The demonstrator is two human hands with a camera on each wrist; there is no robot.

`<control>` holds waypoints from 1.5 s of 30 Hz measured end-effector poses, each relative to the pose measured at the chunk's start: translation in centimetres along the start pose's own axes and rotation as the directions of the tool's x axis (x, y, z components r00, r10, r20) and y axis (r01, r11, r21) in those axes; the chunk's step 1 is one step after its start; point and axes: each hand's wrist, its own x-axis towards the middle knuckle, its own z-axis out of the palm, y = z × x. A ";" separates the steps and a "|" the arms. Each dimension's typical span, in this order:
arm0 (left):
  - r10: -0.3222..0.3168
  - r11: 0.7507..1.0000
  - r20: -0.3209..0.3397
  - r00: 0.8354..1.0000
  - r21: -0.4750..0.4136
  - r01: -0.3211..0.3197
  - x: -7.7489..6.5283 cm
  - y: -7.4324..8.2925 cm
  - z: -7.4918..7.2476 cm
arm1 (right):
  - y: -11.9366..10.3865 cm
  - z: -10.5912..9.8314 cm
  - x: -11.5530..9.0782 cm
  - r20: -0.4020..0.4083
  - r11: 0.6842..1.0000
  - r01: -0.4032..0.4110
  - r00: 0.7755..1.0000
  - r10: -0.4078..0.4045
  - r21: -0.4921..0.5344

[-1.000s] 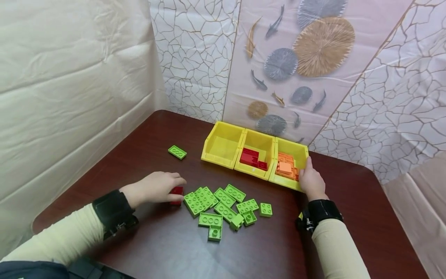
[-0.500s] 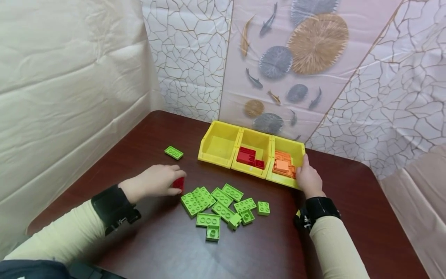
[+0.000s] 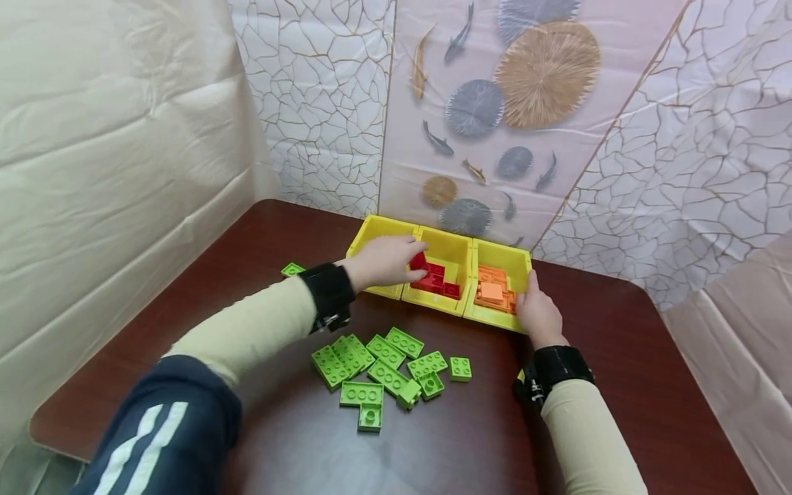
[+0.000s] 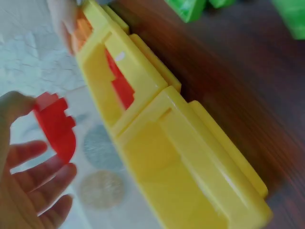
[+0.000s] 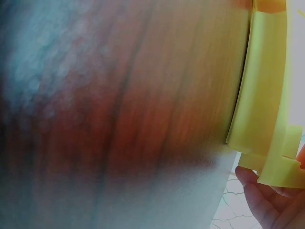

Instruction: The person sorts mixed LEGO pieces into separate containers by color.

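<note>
My left hand [image 3: 383,261] pinches a red toy brick [image 4: 56,125] between thumb and fingertips, above the middle yellow bin [image 3: 450,251]. In the left wrist view the brick shows a row of studs and a rounded end. Red bricks [image 3: 435,278] lie inside that middle bin. At the right end, my right hand [image 3: 541,315] grips the outer side wall of the right yellow bin [image 3: 502,256], which holds orange bricks [image 3: 493,289]. The right wrist view catches the fingers at that bin's corner, partly hidden by the plastic.
The left yellow bin [image 3: 383,227] joins the row, partly behind my left hand. Several green bricks [image 3: 386,377] lie spread on the dark brown table [image 3: 458,440] in front of the bins. One more green brick [image 3: 291,269] lies behind my left wrist. A patterned cloth [image 3: 470,137] hangs behind.
My left hand has lifted the red brick off the table beside the green bricks and carried it right and away, over the middle bin. My right hand stays at the right bin.
</note>
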 end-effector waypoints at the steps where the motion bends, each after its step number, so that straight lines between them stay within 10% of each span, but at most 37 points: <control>1: -0.025 1.000 0.005 1.000 -0.013 0.025 1.1 0.1 0.4 | 0.0 0.0 0.0 -0.001 1.000 -0.001 1.000 0.001 -0.001; 7: -0.144 0.985 -0.021 0.989 0.091 0.145 5.5 0.8 3.3 | 0.1 0.2 0.1 -0.021 1.000 0.011 1.000 -0.011 0.004; 16: -0.176 0.943 -0.054 0.983 0.277 0.184 7.4 1.1 6.2 | 0.1 0.3 0.1 -0.013 1.000 0.006 1.000 -0.006 0.000; 31: -0.233 0.916 -0.066 0.970 0.319 0.241 7.2 1.1 8.5 | -0.1 1.1 -0.2 0.001 1.000 0.001 1.000 -0.001 0.015; 45: -0.141 0.965 -0.075 0.987 0.211 0.154 5.0 -0.6 5.7 | 0.4 0.2 0.1 -0.024 1.000 0.017 1.000 -0.017 0.000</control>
